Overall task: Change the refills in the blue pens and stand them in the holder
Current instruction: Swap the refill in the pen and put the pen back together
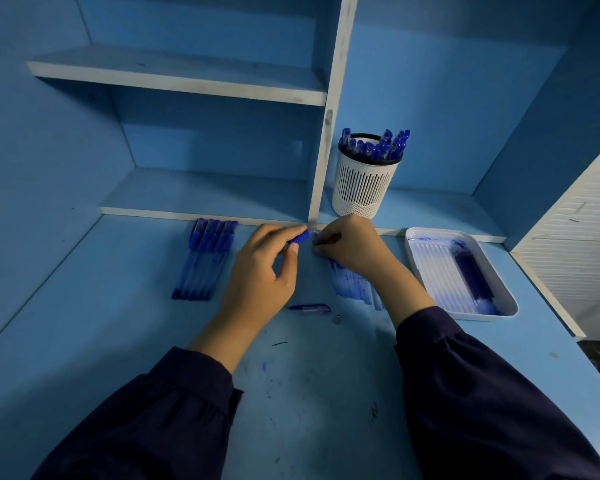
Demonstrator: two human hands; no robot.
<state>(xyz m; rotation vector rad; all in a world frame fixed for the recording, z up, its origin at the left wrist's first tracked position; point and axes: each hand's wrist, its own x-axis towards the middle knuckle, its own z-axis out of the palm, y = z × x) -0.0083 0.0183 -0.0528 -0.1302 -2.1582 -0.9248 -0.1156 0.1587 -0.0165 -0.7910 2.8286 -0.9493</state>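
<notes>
Dim, blue-tinted light; soft shadows under shelves; wide-angle bending at edges; slight overall blur

blue desk [118,341], ink-smudged | white-edged shelves [187,81] above | white slatted panel [575,254] at right

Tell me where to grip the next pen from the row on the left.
Take the rightmost pen, coming from above on its free right flank. Its left flank touches a neighbour, so probably roll it clear, then pinch the barrel mid-length. It lies flat. The left hand and right hand hold another pen.
</notes>
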